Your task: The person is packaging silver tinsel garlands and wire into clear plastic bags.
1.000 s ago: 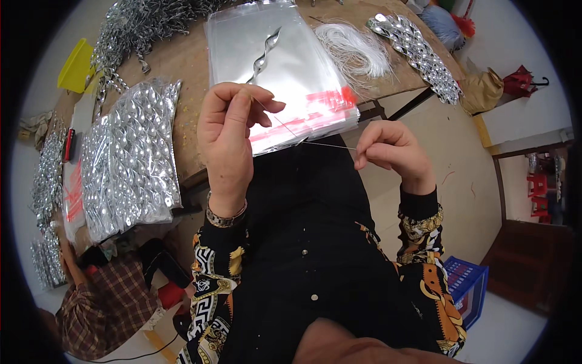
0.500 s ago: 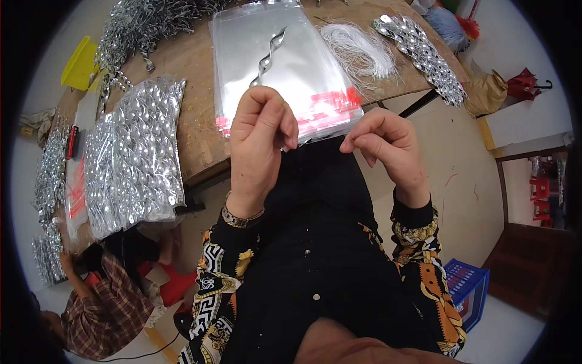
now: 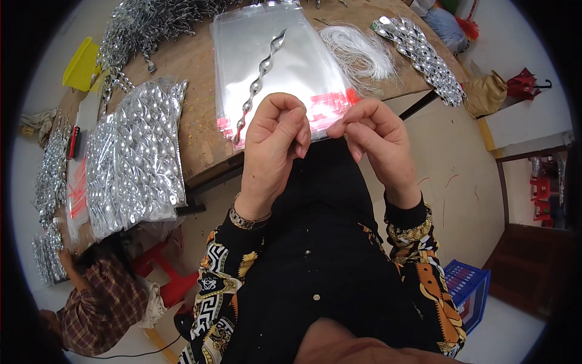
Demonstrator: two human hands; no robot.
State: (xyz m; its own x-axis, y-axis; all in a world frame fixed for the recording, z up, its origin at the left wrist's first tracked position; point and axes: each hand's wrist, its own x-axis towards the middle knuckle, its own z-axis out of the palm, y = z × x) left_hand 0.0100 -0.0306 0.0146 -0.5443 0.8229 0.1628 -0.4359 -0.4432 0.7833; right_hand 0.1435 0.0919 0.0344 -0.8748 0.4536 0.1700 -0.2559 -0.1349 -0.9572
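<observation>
A silver twisted strip (image 3: 260,76) lies on a stack of clear plastic bags (image 3: 303,36) at the table's front edge. My left hand (image 3: 276,145) is closed in a pinch just right of the strip's lower end. Close by on the right, my right hand (image 3: 379,139) also pinches, thumb against bent forefinger. The two hands are level, a small gap between their fingertips. Whatever they hold is too thin or too hidden to make out. Behind the right hand lies a bundle of white string (image 3: 361,51).
Bagged silver twists (image 3: 142,145) lie on the table's left, a loose silver heap (image 3: 151,24) behind them. More twists (image 3: 421,57) lie at the right. A yellow bin (image 3: 80,62) is far left. Another person (image 3: 103,303) works at lower left; a blue crate (image 3: 465,288) stands at lower right.
Both hands have come closer together, the left shifting right and slightly down, the right moving left. The strip's lower length, earlier behind my left hand, now shows. The person at lower left has shifted.
</observation>
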